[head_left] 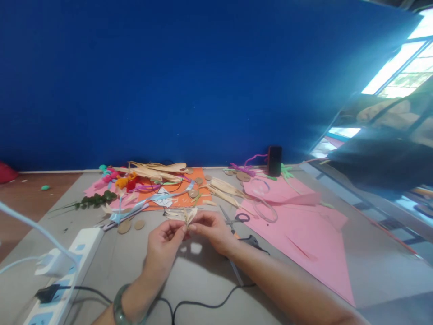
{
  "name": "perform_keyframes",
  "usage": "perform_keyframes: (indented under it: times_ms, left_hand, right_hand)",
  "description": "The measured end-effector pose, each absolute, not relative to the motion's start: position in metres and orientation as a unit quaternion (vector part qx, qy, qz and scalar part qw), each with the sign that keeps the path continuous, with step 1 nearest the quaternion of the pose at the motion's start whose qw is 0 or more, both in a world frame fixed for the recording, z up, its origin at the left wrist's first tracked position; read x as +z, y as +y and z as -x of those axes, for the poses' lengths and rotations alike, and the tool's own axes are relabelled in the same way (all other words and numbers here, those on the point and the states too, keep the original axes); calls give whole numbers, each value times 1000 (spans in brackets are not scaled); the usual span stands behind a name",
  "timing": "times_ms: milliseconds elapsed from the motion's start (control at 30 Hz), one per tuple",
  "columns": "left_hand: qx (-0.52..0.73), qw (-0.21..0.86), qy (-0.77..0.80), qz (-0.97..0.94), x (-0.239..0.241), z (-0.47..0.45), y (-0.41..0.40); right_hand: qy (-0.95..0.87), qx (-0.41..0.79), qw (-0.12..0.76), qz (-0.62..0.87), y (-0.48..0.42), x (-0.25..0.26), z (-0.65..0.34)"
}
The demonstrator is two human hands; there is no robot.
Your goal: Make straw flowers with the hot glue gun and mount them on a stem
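My left hand (166, 237) and my right hand (214, 230) meet fingertip to fingertip above the table. Between them they pinch a small pale strip of dried husk (190, 216), gathered at its lower end and spread at the top. Fingers hide most of the gathered part. Under and beside my right wrist lie a pair of scissors (242, 217) and a black glue gun (250, 240) with an orange part. Just beyond the fingers, more pale husk scraps (170, 214) rest on the table. A green bangle (119, 304) circles my left wrist.
Long dried husks (155, 170) lie on orange paper (199, 201) at the back. Pink paper (304, 234) covers the right, near a standing phone (274, 161). Wood discs (124, 226) and a leafy sprig (96, 200) are left. A power strip (81, 253) trails cables (203, 306) across the front.
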State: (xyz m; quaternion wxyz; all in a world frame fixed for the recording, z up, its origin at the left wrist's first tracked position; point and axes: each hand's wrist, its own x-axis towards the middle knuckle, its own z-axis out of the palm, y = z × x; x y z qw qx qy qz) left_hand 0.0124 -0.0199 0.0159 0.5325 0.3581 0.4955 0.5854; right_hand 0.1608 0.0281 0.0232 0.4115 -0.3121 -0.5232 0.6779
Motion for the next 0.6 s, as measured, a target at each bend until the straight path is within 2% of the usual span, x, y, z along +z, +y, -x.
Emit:
perform_keyframes:
  times_ms: [200,600]
  left_hand:
    - [600,504,507,-360,19,-16,-19]
    - [584,481,528,-385,8,-17,-22]
  right_hand:
    - [-550,616,441,350,23,23,-158]
    - [-566,581,447,377,21,24,-157]
